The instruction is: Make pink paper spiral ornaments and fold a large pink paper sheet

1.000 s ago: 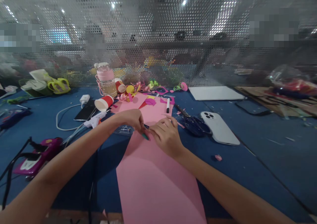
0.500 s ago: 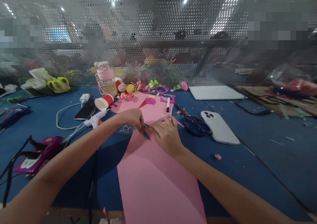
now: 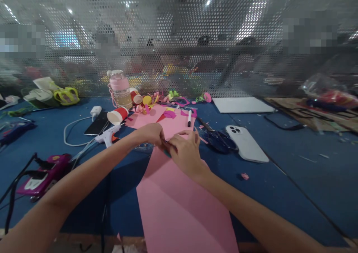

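Both hands meet over the pink paper sheet (image 3: 179,204): left hand (image 3: 151,133) and right hand (image 3: 186,152) pinch something small and dark-teal between their fingertips, mostly hidden. Scissors (image 3: 216,138) lie just right.

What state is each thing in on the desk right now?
left hand: pinching a small dark thing on the paper
right hand: fingers bent, pressing on the paper
pink paper: flat, near end overhanging
marker: capped
red cup: tipped over
white phone: face down
bottle: upright, closed
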Available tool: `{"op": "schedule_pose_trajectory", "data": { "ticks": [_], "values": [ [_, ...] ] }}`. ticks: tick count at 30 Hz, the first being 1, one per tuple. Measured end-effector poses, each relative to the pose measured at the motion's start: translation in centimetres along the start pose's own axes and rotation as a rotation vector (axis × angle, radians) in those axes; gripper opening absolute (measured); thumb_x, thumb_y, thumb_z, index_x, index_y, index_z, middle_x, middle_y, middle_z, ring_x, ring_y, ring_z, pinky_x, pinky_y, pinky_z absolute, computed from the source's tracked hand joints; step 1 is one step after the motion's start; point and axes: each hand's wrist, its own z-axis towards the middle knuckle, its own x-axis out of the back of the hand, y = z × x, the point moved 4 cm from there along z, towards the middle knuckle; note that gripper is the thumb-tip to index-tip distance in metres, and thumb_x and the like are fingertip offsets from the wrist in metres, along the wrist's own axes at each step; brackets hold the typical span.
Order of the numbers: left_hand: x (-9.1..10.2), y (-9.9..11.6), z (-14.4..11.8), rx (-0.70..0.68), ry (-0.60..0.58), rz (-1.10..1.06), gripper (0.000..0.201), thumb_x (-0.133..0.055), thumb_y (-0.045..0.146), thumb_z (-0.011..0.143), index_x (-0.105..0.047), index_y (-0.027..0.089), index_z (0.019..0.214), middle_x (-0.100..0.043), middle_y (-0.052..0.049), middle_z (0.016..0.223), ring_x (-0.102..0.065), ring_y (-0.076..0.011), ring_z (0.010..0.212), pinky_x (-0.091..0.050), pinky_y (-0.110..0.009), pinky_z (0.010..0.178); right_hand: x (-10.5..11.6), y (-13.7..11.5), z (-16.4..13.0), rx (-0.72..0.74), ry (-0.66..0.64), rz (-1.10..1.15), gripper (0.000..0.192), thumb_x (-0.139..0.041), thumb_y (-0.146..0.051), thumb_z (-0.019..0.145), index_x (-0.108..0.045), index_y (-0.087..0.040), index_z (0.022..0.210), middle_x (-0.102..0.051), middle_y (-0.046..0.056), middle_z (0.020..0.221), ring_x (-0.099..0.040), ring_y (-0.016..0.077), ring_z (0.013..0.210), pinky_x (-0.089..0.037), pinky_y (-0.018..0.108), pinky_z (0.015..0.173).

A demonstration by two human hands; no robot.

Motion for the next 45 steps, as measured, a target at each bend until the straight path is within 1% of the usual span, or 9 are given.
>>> {"op": "schedule_pose_trajectory", "data": {
  "ticks": [3, 8, 12, 16, 23, 27, 33, 38, 45],
  "values": [
    [0.0, 0.1, -0.1, -0.022, -0.002, -0.026, 0.020, -0.067, 0.025, 0.049, -0.071, 0.014, 0.066, -0.056, 0.002, 0.049, -0.045, -0.0099, 0.051, -0.032, -0.021, 0.050, -0.1, 0.4, 0.1, -0.028, 0.010, 0.050, 0.015, -0.057, -0.015, 0.073, -0.063, -0.019, 0.061, -0.066, 0.001, 0.070, -0.042, 0.0245, 0.091, -0.024, 0.045, 0.086],
    [0.0, -0.2, -0.2, -0.055, -0.062, -0.191, 0.023, -0.064, 0.023, 0.051, -0.070, 0.014, 0.071, -0.061, 0.001, 0.055, -0.052, -0.0115, 0.056, -0.036, -0.019, 0.053, -0.2, 1.1, 0.2, -0.041, 0.007, 0.105, 0.014, -0.057, -0.011, 0.071, -0.064, -0.020, 0.063, -0.068, 0.000, 0.072, -0.041, 0.0231, 0.088, -0.025, 0.042, 0.083],
    [0.1, -0.4, -0.1, -0.062, -0.075, -0.189, 0.019, -0.064, 0.022, 0.051, -0.069, 0.014, 0.067, -0.060, 0.001, 0.054, -0.053, -0.0118, 0.056, -0.036, -0.020, 0.053, -0.2, 1.1, 0.2, -0.027, 0.000, 0.117, 0.016, -0.056, -0.013, 0.072, -0.063, -0.021, 0.060, -0.067, 0.000, 0.069, -0.040, 0.0231, 0.087, -0.025, 0.041, 0.081],
    [-0.1, -0.7, 0.2, -0.054, -0.068, -0.218, 0.023, -0.064, 0.016, 0.048, -0.070, 0.015, 0.070, -0.062, 0.002, 0.056, -0.053, -0.0116, 0.056, -0.036, -0.020, 0.053, -0.2, 1.1, 0.3, -0.028, -0.009, 0.127, 0.017, -0.056, -0.013, 0.071, -0.063, -0.021, 0.058, -0.067, 0.000, 0.068, -0.040, 0.0230, 0.087, -0.025, 0.041, 0.081],
    [-0.7, -0.6, 0.6, -0.015, -0.084, -0.192, 0.026, -0.068, 0.022, 0.046, -0.070, 0.015, 0.071, -0.063, 0.001, 0.060, -0.052, -0.0109, 0.058, -0.037, -0.019, 0.052, 0.2, 1.2, 0.7, 0.018, -0.141, 0.021, 0.016, -0.055, -0.014, 0.072, -0.066, -0.022, 0.064, -0.068, -0.002, 0.074, -0.040, 0.0245, 0.091, -0.018, 0.045, 0.086],
    [-0.9, -0.7, 0.7, 0.034, -0.106, -0.188, 0.030, -0.069, 0.025, 0.045, -0.070, 0.014, 0.072, -0.063, 0.000, 0.062, -0.052, -0.0113, 0.058, -0.039, -0.020, 0.054, 0.4, 1.2, 0.8, 0.061, -0.171, 0.010, 0.020, -0.052, -0.013, 0.074, -0.065, -0.022, 0.064, -0.068, -0.002, 0.073, -0.040, 0.0237, 0.092, -0.018, 0.045, 0.088],
    [-1.1, -0.8, 0.8, 0.022, -0.087, -0.258, 0.028, -0.069, 0.021, 0.046, -0.070, 0.015, 0.073, -0.063, 0.000, 0.064, -0.053, -0.0107, 0.059, -0.040, -0.020, 0.054, -0.7, 2.4, 1.0, -0.078, -0.227, 0.145, 0.019, -0.052, -0.013, 0.072, -0.067, -0.024, 0.068, -0.069, -0.001, 0.079, -0.043, 0.0226, 0.086, -0.028, 0.040, 0.078],
    [-1.2, -0.9, 0.9, 0.062, -0.066, -0.216, 0.032, -0.069, 0.021, 0.045, -0.070, 0.015, 0.076, -0.064, 0.001, 0.064, -0.053, -0.0116, 0.060, -0.040, -0.020, 0.054, -1.3, 3.1, 1.2, -0.158, -0.251, 0.169, 0.018, -0.053, -0.013, 0.069, -0.068, -0.023, 0.068, -0.068, 0.002, 0.071, -0.047, 0.0213, 0.079, -0.032, 0.037, 0.076],
    [-0.9, -0.5, 0.8, 0.070, -0.046, -0.173, 0.037, -0.071, 0.021, 0.044, -0.069, 0.013, 0.080, -0.064, 0.000, 0.065, -0.053, -0.0121, 0.059, -0.039, -0.020, 0.054, -0.4, 2.5, 1.2, -0.149, -0.215, 0.174, 0.018, -0.053, -0.013, 0.070, -0.067, -0.024, 0.065, -0.069, 0.000, 0.076, -0.043, 0.0239, 0.086, -0.031, 0.041, 0.079]
  ]
}}
